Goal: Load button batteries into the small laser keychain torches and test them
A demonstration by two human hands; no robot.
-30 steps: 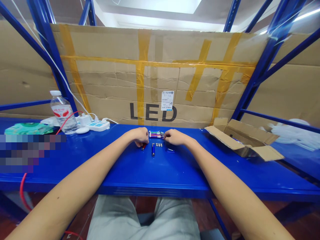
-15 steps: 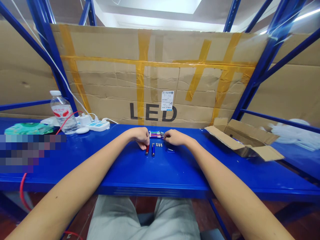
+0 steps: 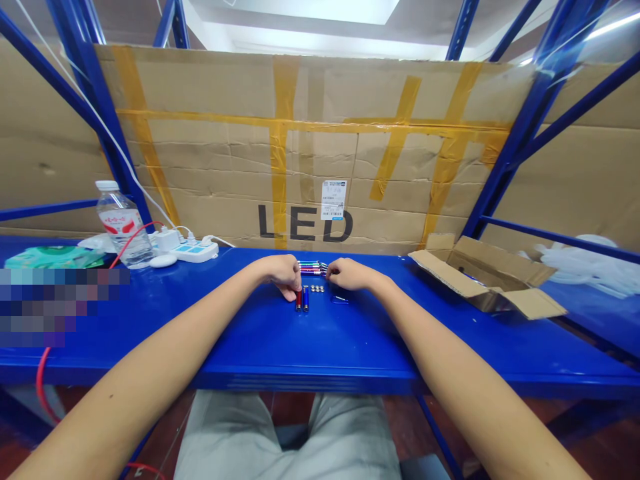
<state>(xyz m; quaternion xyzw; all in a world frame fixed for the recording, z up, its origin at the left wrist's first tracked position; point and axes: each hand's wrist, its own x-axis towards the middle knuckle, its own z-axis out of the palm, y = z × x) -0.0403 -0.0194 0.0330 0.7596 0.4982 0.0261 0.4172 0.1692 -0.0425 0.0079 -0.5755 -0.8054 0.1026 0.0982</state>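
Note:
My left hand (image 3: 285,275) is closed on the upper end of a small red metal tube (image 3: 299,301), which lies right beside a blue tube (image 3: 307,300). Several small silver discs (image 3: 317,289) sit in rows to the right of the tubes. Behind them, several colored tubes (image 3: 311,268) lie side by side between my hands. My right hand (image 3: 344,274) rests at their right end with its fingers curled; whatever its fingertips hold, if anything, is hidden. Just in front of it lies a blue clip (image 3: 339,300).
An open cardboard box (image 3: 485,277) stands on the right of the blue table (image 3: 320,347). At the left are a water bottle (image 3: 123,227), a white power strip (image 3: 195,251) and a green packet (image 3: 55,259). A large cardboard panel (image 3: 225,167) rises behind the table.
The red tube in my left hand has moved right and now lies against the blue one. My right hand has barely moved.

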